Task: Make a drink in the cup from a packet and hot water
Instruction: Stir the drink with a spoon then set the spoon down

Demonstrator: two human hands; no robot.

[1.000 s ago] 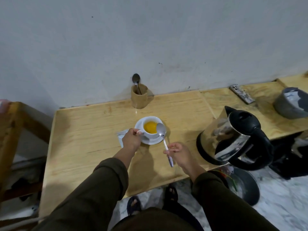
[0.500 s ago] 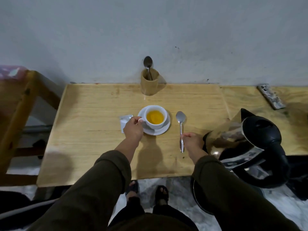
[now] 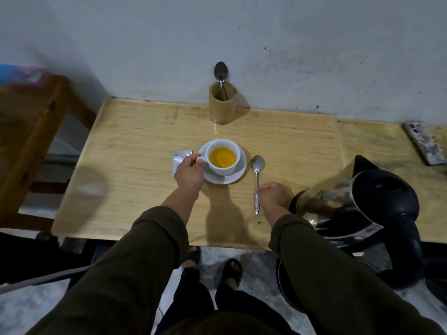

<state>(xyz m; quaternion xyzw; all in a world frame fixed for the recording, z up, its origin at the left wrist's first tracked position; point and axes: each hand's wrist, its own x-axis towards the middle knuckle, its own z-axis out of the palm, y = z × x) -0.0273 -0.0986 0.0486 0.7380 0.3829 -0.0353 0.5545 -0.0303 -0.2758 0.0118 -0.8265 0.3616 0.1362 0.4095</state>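
Head view: wooden table [image 3: 135, 151] against grey wall [image 3: 145, 44].

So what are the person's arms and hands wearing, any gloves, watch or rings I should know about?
Both arms are in long, loose sleeves of dark olive-green fabric, the left sleeve and the right sleeve, each ending at the wrist in a plain cuff. The left hand and right hand are bare: no gloves. No watch, ring or marking shows in this view.
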